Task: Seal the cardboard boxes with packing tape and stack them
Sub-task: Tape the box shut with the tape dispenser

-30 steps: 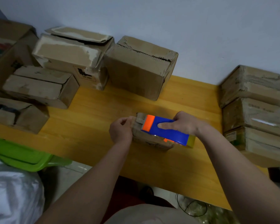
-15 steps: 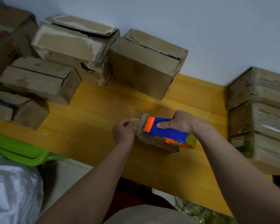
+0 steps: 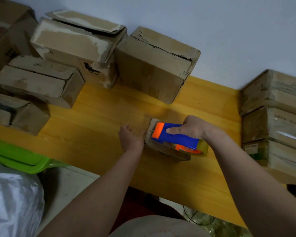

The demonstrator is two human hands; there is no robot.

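While my right hand [image 3: 193,130] grips the tape dispenser [image 3: 175,137] on 1 small box [image 3: 162,147], left hand [image 3: 132,138], fingers relaxed, steadies its end; I'd draw steadily, pressing flat.

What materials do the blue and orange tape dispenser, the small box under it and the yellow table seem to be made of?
Tape dispenser: probably plastic, smooth, solid blue and orange, slight sheen.
Small box: corrugated cardboard, matte brown, worn ragged edges.
Table: looks like wood, yellow glossy finish, with board lines running along it; a laminate cannot be ruled out.
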